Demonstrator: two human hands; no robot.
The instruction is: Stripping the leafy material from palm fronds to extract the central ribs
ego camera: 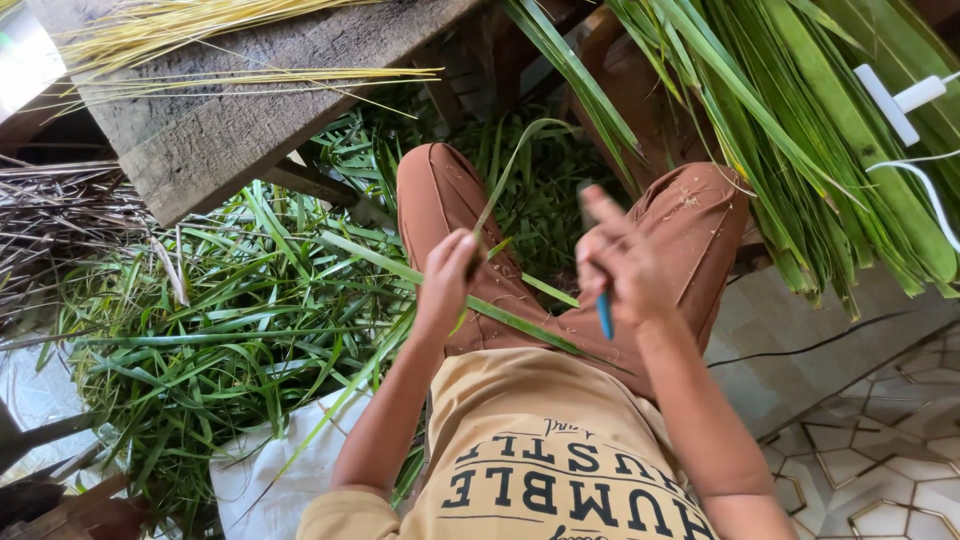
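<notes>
Rough grey wooden plank (240, 120), glossy smooth green leaf strips (800, 130), matt brown cloth trousers (690, 230).

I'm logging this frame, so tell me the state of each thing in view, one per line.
Left hand: pinching a green leaf strip, strip bent upward.
Right hand: closed on a blue-handled tool.
Green leaf pile: loose on the floor.
Yellow strips: lying on the wooden bench.
Leaf bundle: uncut, hanging down.

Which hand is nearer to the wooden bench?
Left. The left hand pinches a green leaf strip just below the wooden bench; the right hand, gripping a blue-handled tool, is farther right.
</notes>
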